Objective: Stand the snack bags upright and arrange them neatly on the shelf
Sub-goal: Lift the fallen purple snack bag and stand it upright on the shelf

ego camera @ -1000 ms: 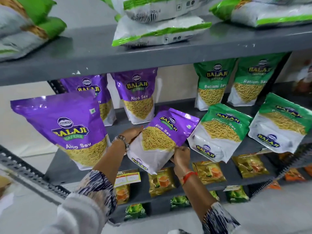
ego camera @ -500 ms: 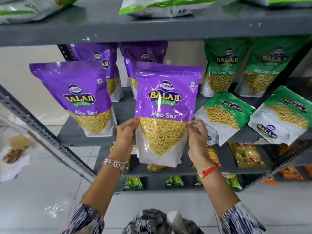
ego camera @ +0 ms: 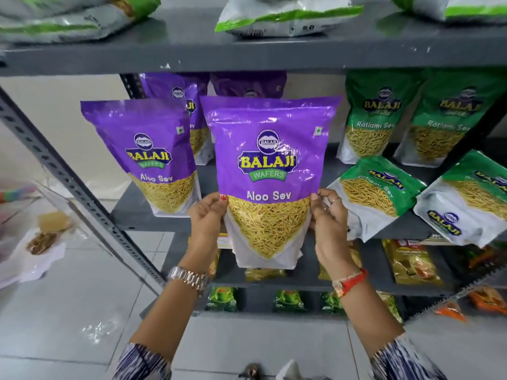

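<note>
Upright before the grey metal shelf [ego camera: 164, 215], the purple Aloo Sev bag [ego camera: 270, 171] hangs pinched at both side edges — left hand [ego camera: 205, 218], right hand [ego camera: 327, 218]. Left of it another purple bag [ego camera: 145, 154] stands; right of it green bags [ego camera: 375, 196] lean. Below — pale floor tiles [ego camera: 68, 311].

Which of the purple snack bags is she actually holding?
The middle purple bag, gripped at its sides by the left hand and right hand. The other front purple bag stands untouched on the shelf.
</note>
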Demonstrator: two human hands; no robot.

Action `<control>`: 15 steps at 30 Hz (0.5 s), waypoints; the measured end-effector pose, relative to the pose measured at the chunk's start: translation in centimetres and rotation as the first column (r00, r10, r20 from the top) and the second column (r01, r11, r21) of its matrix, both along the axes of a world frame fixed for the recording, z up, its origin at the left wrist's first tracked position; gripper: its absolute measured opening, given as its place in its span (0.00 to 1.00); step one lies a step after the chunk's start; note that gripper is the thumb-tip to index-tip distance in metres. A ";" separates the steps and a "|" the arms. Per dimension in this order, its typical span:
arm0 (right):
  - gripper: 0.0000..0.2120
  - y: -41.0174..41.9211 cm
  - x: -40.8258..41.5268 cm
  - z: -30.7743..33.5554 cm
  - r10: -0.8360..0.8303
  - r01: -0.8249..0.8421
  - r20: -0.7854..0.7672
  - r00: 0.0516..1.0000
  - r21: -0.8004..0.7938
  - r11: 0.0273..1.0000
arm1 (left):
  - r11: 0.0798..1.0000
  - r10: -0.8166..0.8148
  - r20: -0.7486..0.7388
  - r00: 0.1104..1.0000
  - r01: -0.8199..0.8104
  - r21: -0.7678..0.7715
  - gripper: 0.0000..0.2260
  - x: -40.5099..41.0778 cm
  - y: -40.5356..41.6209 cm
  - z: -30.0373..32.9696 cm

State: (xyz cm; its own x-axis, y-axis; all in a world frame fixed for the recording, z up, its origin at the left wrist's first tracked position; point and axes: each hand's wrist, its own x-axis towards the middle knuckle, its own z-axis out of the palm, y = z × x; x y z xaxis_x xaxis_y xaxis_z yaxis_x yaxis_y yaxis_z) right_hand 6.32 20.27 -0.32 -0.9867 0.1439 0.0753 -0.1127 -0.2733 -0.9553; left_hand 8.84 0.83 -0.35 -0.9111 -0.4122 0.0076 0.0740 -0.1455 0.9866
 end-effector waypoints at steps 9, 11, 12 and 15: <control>0.09 -3.9 -6.7 -1.8 -0.023 0.023 -0.025 0.999 -0.009 1.000 | 0.991 0.067 0.041 0.997 -0.071 0.115 0.07 -6.7 -2.2 -2.6; 0.09 -4.6 -8.0 -2.2 -0.018 0.018 -0.038 0.999 -0.004 1.000 | 0.986 0.046 0.050 0.998 -0.053 0.156 0.08 -8.2 -3.1 -3.1; 0.09 -4.9 -8.5 -2.5 -0.014 0.014 -0.045 0.999 0.009 1.000 | 0.984 0.039 0.044 0.998 -0.046 0.172 0.08 -8.8 -3.4 -3.4; 0.09 -5.3 -9.9 -3.3 0.010 -0.008 -0.049 0.999 0.044 0.999 | 0.985 0.021 0.012 1.000 -0.022 0.169 0.07 -10.2 -4.1 -4.0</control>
State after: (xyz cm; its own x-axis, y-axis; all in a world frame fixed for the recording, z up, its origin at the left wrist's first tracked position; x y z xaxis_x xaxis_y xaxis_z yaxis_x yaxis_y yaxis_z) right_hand -3.57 14.92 -3.58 -0.9830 0.1304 0.1294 -0.1572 -0.2331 -0.9597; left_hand -1.40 -3.28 -4.34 -0.9017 -0.4262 -0.0727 0.0694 -0.3087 0.9486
